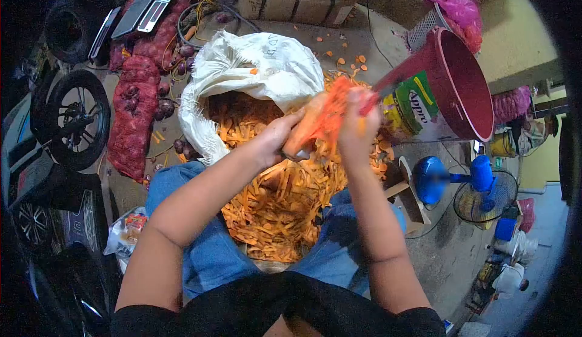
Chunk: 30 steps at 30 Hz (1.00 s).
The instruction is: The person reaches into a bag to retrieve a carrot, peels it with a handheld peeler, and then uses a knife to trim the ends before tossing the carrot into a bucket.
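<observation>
My left hand [280, 135] is wrapped round the thick end of a large carrot [312, 121], held tilted above the peelings. The carrot's far part is bright orange and smeared by motion. My right hand [359, 128] is closed at the carrot's right side on a peeler with a red handle [367, 103]; its blade is too blurred to make out. Orange peelings [279, 206] are heaped between my knees and spill from a white woven sack [260, 64]. Just right of my right hand stands a dark red bucket [445, 88] with a green and yellow label.
Red net sacks of onions [130, 118] lie at left, near a motorbike wheel [79, 118] and a scale [145, 12]. Carrot slices [357, 63] are scattered on the floor. Brown packages [291, 0] stand behind. A blue fan [482, 176] and a cardboard box [409, 200] are at right.
</observation>
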{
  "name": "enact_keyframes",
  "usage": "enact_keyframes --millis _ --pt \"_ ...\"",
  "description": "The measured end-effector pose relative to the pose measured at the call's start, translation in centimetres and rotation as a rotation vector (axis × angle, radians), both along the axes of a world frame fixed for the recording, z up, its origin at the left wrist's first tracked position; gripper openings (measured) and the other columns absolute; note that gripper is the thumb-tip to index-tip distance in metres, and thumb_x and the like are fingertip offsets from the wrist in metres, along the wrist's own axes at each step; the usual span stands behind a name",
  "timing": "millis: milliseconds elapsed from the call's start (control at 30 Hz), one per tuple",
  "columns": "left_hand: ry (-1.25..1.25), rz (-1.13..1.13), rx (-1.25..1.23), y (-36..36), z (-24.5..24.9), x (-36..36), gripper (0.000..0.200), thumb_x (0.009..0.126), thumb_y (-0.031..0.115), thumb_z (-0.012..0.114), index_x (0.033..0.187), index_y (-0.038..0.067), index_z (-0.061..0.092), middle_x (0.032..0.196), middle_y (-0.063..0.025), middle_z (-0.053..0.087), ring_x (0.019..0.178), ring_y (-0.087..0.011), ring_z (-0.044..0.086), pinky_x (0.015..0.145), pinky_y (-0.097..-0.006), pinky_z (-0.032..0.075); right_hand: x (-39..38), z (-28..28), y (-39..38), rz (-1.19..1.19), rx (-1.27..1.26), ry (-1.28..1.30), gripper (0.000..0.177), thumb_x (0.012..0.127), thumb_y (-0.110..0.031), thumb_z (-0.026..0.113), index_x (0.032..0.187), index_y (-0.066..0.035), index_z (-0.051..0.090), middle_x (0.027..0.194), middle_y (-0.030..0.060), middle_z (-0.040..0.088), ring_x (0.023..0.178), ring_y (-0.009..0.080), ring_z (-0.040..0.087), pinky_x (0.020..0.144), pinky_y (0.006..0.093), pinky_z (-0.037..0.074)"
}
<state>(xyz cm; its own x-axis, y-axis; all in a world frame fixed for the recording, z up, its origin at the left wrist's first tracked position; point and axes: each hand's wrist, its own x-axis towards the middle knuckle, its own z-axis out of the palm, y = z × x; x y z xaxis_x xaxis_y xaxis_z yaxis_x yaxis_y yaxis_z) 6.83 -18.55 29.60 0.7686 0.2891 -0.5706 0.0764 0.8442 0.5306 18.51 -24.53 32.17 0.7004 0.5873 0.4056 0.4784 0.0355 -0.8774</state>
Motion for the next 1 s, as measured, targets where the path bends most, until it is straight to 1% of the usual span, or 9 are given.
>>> enact_keyframes --millis 133,233,267,467,533,600,800,867,1000 --pt "-0.103 0.028 0.085 -0.8 -1.3 0.2 0.035 0.084 0.029 0.030 0.106 0.005 0.044 0.100 -0.0080 0.051 0.085 -0.0137 0.052 0.072 -0.0264 0.043 -1.8 0.3 -0.1 0.010 -0.158 -0.099 0.019 0.079 -0.019 0.044 0.073 -0.001 0.047 0.060 0.0097 0.045 0.055 0.0163 0.044 0.050 0.0300 0.035" --pt "-0.063 -0.065 0.356 -1.1 0.3 0.0 0.036 0.085 0.028 0.031 0.108 0.004 0.043 0.101 -0.0077 0.050 0.084 -0.0127 0.052 0.072 -0.0255 0.043 2.6 -1.7 1.0 -0.143 -0.002 -0.165 0.019 0.079 -0.016 0.043 0.071 0.000 0.047 0.056 0.0067 0.046 0.053 0.0144 0.043 0.049 0.0296 0.036" --pt "0.019 -0.145 0.243 -1.3 2.2 -0.5 0.036 0.085 0.027 0.032 0.108 0.002 0.042 0.101 -0.0073 0.050 0.085 -0.0124 0.052 0.072 -0.0254 0.043 5.1 -2.4 1.2 -0.197 0.078 -0.145 0.019 0.080 -0.015 0.042 0.069 0.001 0.047 0.056 0.0050 0.046 0.052 0.0134 0.043 0.048 0.0292 0.036" --pt "-0.088 -0.133 0.051 -0.7 1.1 -1.0 0.035 0.083 0.029 0.035 0.106 0.003 0.043 0.097 -0.0076 0.052 0.082 -0.0135 0.053 0.072 -0.0257 0.043 6.7 -0.3 0.3 -0.315 0.129 0.525 0.019 0.081 -0.016 0.042 0.072 -0.001 0.049 0.067 0.0024 0.051 0.061 0.0088 0.046 0.054 0.0246 0.037" --pt "-0.075 -0.102 -0.014 0.0 -0.1 -0.8 0.035 0.083 0.031 0.036 0.103 0.004 0.045 0.095 -0.0083 0.053 0.080 -0.0143 0.053 0.069 -0.0264 0.044 4.3 -0.6 1.1 -0.073 0.327 0.344 0.020 0.081 -0.018 0.043 0.072 -0.001 0.048 0.063 0.0004 0.050 0.056 0.0095 0.045 0.050 0.0265 0.036" --pt "-0.088 -0.016 -0.045 -0.2 -0.3 -0.2 0.035 0.083 0.031 0.035 0.103 0.004 0.045 0.094 -0.0081 0.053 0.080 -0.0142 0.053 0.068 -0.0270 0.044 0.6 0.5 0.6 0.042 0.081 0.056 0.020 0.081 -0.019 0.043 0.073 -0.001 0.047 0.062 0.0017 0.049 0.056 0.0110 0.045 0.050 0.0277 0.036" --pt "-0.122 0.015 0.090 -0.9 0.6 -0.2 0.034 0.085 0.030 0.030 0.103 0.006 0.046 0.097 -0.0081 0.052 0.084 -0.0143 0.052 0.072 -0.0282 0.043 0.0 -0.6 0.5 -0.077 -0.113 -0.161 0.022 0.081 -0.020 0.043 0.073 0.000 0.048 0.061 0.0072 0.049 0.058 0.0133 0.046 0.054 0.0269 0.038" --pt "0.035 -0.144 0.287 -1.2 1.9 -0.4 0.035 0.084 0.030 0.031 0.104 0.005 0.044 0.097 -0.0075 0.052 0.084 -0.0135 0.052 0.073 -0.0272 0.043 4.4 -1.7 1.4 -0.167 0.194 -0.219 0.022 0.081 -0.020 0.043 0.069 0.000 0.046 0.059 0.0050 0.048 0.053 0.0123 0.044 0.051 0.0273 0.037" --pt "-0.023 -0.182 0.241 -1.6 1.9 -0.8 0.035 0.084 0.030 0.031 0.104 0.005 0.045 0.097 -0.0071 0.051 0.085 -0.0133 0.051 0.072 -0.0264 0.043 8.7 -1.6 0.0 -0.282 0.159 0.244 0.018 0.081 -0.016 0.043 0.073 -0.001 0.047 0.064 0.0021 0.049 0.056 0.0108 0.045 0.052 0.0261 0.038"
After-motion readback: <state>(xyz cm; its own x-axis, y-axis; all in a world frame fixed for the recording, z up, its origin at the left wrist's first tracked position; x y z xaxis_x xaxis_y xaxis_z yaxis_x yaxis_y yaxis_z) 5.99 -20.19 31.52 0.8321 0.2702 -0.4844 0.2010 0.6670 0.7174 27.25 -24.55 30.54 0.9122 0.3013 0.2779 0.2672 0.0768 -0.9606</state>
